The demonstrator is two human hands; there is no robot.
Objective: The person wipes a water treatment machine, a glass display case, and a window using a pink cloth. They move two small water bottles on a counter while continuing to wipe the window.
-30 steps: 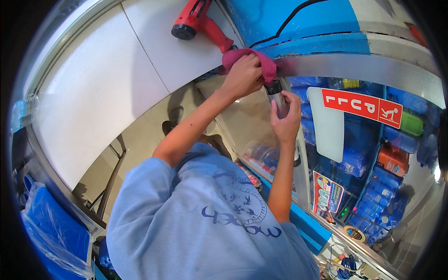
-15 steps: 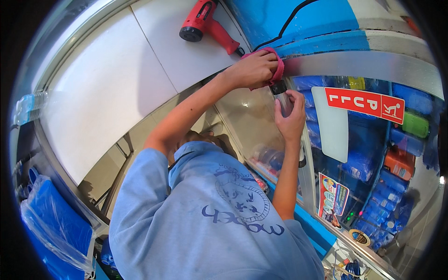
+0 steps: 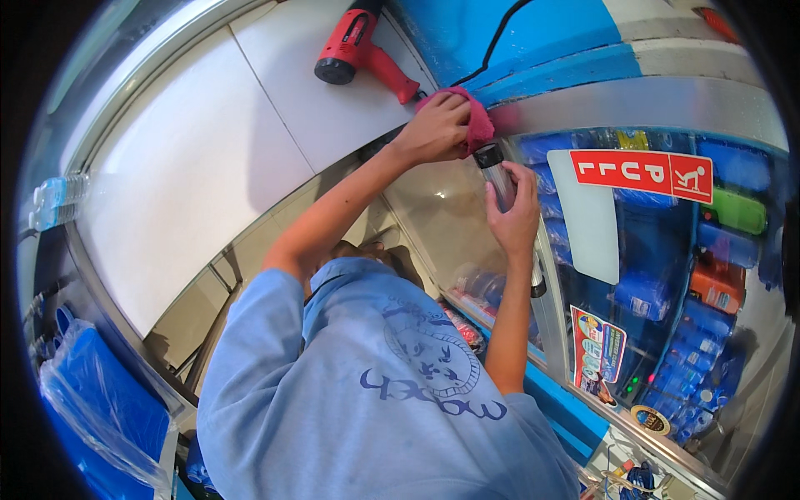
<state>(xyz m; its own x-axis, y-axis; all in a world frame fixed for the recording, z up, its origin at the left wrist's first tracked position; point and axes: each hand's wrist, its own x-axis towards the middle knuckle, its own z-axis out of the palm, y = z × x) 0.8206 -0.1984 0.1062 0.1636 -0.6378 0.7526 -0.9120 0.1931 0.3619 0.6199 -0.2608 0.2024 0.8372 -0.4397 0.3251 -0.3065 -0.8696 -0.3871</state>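
Note:
My left hand point(image 3: 438, 129) is closed on a bunched pink cloth point(image 3: 478, 125), whose edge lies by the black upper end of a door handle point(image 3: 497, 177). This handle is a tube with a clear, silvery middle and black ends, along the edge of a glass door point(image 3: 587, 221). My right hand point(image 3: 514, 215) wraps round the tube just below its black upper end. Its fingers and my forearm hide part of the tube. The black lower end shows beside my right forearm.
A red and black heat gun point(image 3: 354, 54) lies on the white panel surface point(image 3: 192, 150) at the upper left. A black cable point(image 3: 500, 46) runs over the blue surface. Behind the glass are several blue containers point(image 3: 642, 296). Plastic-wrapped blue material point(image 3: 108, 400) stands lower left.
The whole view has shifted slightly. My left hand and the cloth have moved a little left, and more of the handle's black upper end shows. My right hand keeps its grip.

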